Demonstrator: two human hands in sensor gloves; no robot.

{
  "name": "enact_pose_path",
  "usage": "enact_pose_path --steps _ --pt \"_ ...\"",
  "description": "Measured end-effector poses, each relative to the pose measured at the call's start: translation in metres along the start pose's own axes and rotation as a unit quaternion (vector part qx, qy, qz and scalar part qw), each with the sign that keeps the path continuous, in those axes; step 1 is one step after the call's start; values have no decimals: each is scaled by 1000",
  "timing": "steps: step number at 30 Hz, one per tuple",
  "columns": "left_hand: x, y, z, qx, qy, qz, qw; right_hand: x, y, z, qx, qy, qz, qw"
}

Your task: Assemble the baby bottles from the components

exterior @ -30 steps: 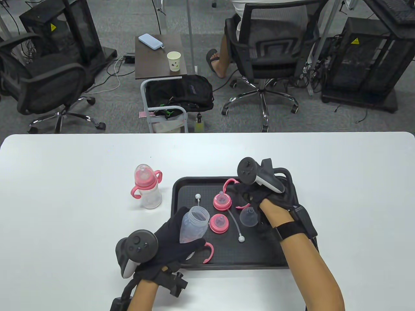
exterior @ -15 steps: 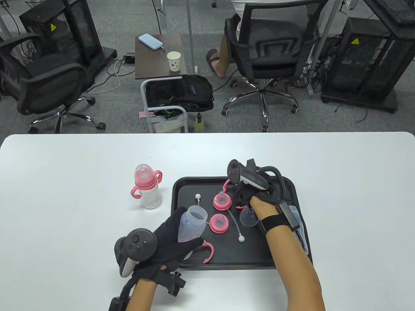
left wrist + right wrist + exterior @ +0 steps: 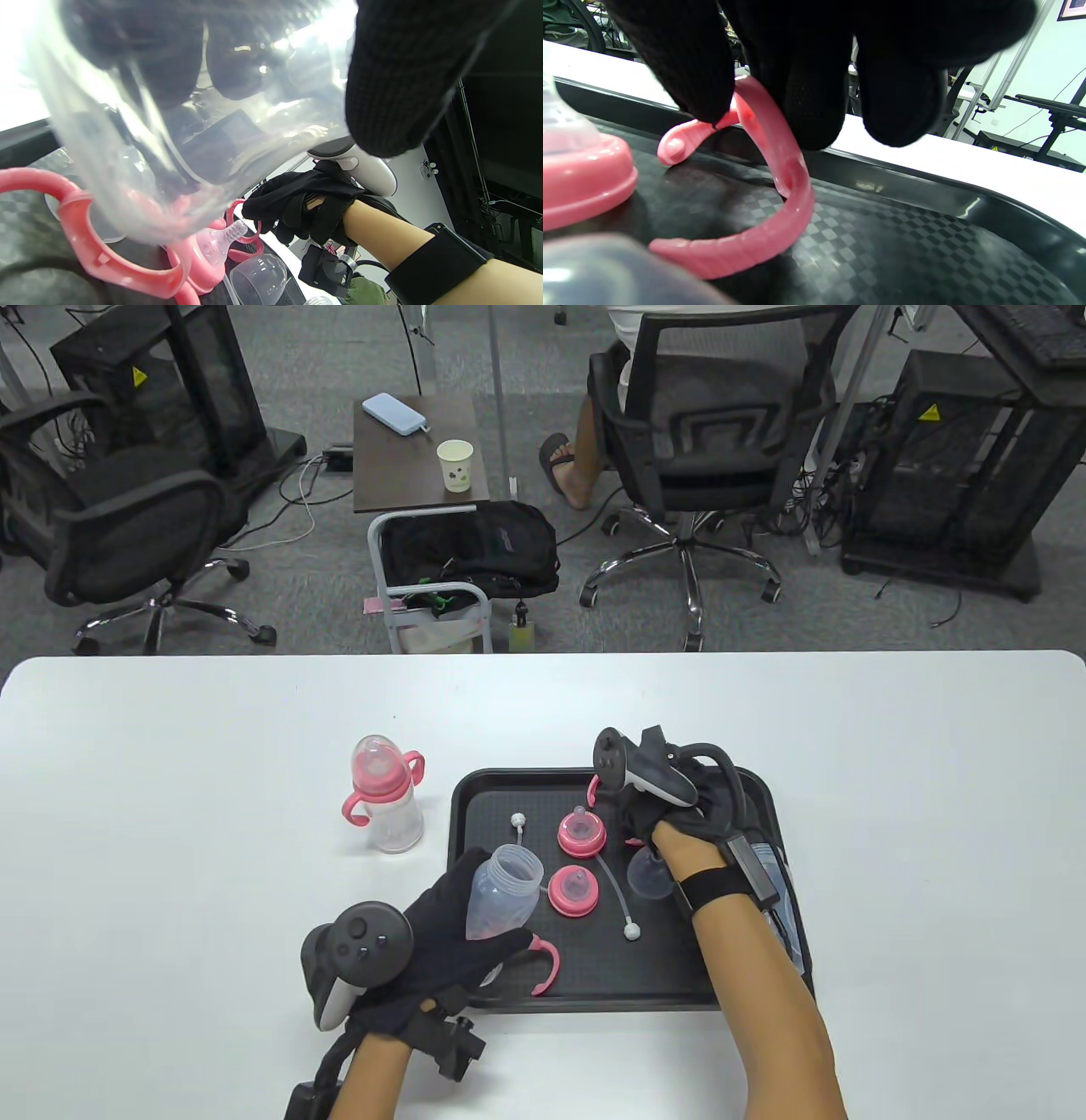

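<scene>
My left hand (image 3: 496,909) grips a clear bottle body (image 3: 509,882), tilted with its open mouth pointing away, over the front left of the black tray (image 3: 594,984). A pink handle ring (image 3: 550,967) lies beneath it. My right hand (image 3: 635,816) is at the back of the tray, and its fingertips (image 3: 700,84) pinch another pink handle ring (image 3: 785,178). That ring is tipped up, with its lower edge on the tray. Two pink collars with nipples (image 3: 581,831) (image 3: 575,892), a clear dome cap (image 3: 646,875) and a weighted straw (image 3: 618,899) lie between my hands.
An assembled bottle with pink handles (image 3: 386,802) stands on the white table (image 3: 170,814) left of the tray. A short straw piece (image 3: 517,823) lies at the tray's back left. Another clear part (image 3: 785,899) lies under my right forearm.
My right hand moved left along the back of the tray and closed its fingers on the pink handle ring. My left hand kept the bottle body almost still.
</scene>
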State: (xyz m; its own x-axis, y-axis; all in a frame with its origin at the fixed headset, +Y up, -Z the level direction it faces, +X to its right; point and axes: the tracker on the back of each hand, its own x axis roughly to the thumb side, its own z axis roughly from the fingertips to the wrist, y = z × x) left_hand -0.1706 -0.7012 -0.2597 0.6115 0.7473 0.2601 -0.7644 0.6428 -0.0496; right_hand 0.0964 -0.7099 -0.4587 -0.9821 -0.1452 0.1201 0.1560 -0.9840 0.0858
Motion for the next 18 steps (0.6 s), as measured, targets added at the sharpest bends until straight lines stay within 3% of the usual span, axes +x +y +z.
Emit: enact_pose_path --steps 10,14,18 --pt "-1 0 -1 -2 4 -3 1000 -17 -14 5 -32 2 -19 999" --pt "0 1 0 1 3 2 1000 -26 -41 21 -83 -14 -55 995" --pt "-1 1 -1 0 2 5 1000 -31 -75 55 -163 -59 -78 982"
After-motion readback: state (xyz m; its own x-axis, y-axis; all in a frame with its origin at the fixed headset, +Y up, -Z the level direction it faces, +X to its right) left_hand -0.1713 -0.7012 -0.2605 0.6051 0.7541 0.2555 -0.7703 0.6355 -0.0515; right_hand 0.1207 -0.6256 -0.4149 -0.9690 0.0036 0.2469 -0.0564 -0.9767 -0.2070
